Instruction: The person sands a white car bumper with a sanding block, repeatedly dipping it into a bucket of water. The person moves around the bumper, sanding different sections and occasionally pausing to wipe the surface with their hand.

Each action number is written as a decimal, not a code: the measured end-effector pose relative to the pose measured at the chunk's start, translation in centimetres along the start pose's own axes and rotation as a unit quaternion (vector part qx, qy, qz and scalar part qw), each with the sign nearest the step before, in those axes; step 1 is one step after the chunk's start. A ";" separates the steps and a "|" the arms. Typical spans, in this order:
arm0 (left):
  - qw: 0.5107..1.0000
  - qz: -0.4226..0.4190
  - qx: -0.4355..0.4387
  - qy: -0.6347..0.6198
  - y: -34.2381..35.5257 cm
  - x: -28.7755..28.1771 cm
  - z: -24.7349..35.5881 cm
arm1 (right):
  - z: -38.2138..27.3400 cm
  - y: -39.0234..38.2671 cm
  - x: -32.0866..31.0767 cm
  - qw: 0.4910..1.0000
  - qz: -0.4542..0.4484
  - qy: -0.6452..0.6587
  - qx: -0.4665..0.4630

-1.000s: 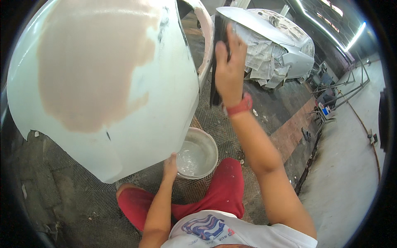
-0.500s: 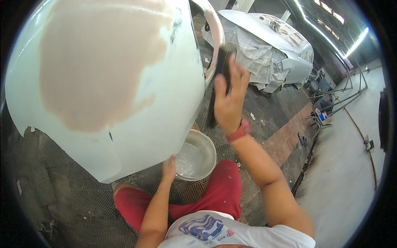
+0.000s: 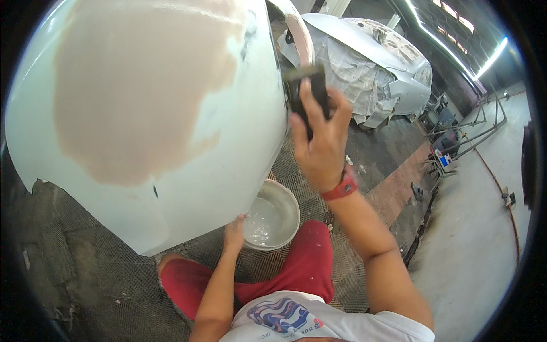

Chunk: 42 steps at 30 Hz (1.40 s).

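Observation:
A large pale car hood [image 3: 188,211], with a broad brownish-pink patch across its middle, fills the left side. My left hand [image 3: 234,235] grips its near lower corner, thumb on the edge, other fingers partly hidden below. In my right hand [image 3: 323,149] is a dark sanding block [image 3: 319,85], held at the hood's right edge with fingers spread over its back. The block is tilted; I cannot tell whether it touches the hood. A round pale basin [image 3: 296,199] of cloudy water stands on the floor below the right edge, between my hands.
A pinkish curved body part [image 3: 301,37] juts beyond the hood. Farther back stands a silver car [image 3: 413,91] covered partly with masking paper [image 3: 356,77]. Metal frames [image 3: 478,139] lean along the white wall [image 3: 473,228] at right. My red-clad knees flank the basin.
My right hand has shifted slightly right and toward me, turning the sanding block so more of its flat back shows. My left hand stays on the hood's corner.

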<state>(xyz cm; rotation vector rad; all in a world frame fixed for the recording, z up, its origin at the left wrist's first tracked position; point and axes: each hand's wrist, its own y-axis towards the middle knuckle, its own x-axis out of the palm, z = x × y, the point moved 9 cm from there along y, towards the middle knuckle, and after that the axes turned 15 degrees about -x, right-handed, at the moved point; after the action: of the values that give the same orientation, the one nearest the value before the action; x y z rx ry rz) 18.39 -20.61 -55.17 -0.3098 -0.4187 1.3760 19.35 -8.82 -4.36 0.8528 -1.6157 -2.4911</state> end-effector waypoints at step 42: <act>0.995 0.055 -0.023 0.080 -1.1 -1.6 0.7 | 6.8 4.5 1.2 0.978 0.099 0.159 0.094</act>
<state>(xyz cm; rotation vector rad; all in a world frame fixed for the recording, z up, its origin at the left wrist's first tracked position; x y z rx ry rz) 18.83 -22.40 -54.18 -0.4831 -0.3030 1.4378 14.02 -5.66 1.09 0.9950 -1.7401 -1.9766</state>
